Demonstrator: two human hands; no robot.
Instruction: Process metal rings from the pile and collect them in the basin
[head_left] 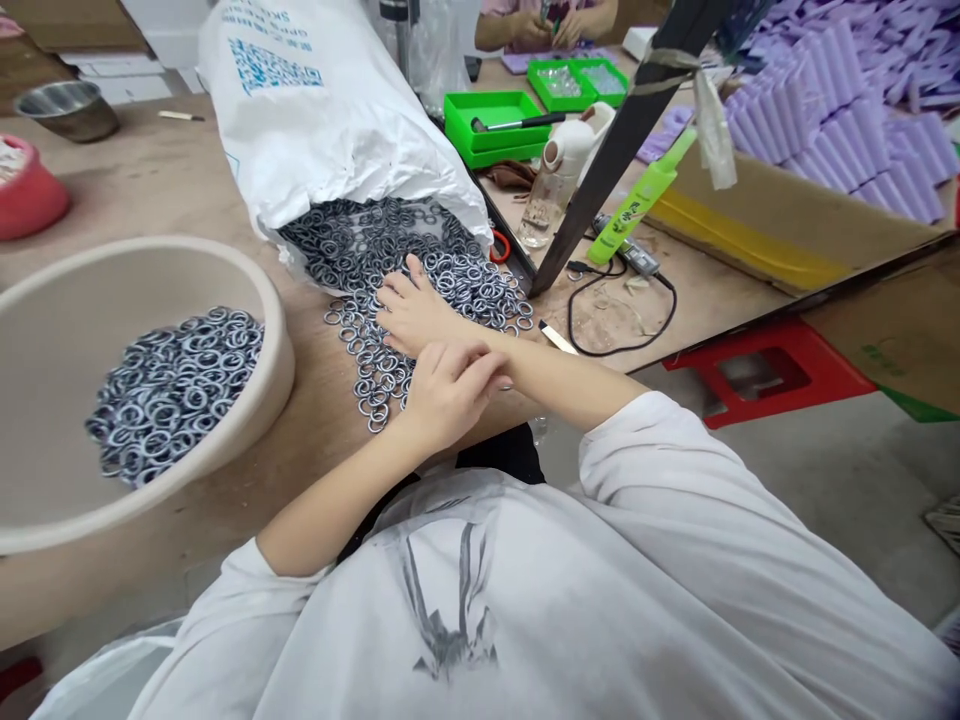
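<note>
Loose grey metal rings spill from the mouth of a white sack onto the wooden table. My right hand lies on this pile, palm down with its fingers spread. Just in front of it, my left hand is curled, its fingers bent against my right wrist. The inside of the left hand is hidden, so anything in it does not show. On the left stands a large beige basin with a heap of the same rings in it.
A dark metal post rises at the table's right edge, near a cable and a green bottle. Green trays stand behind. A carton holds purple pieces. Across the table are another person's hands.
</note>
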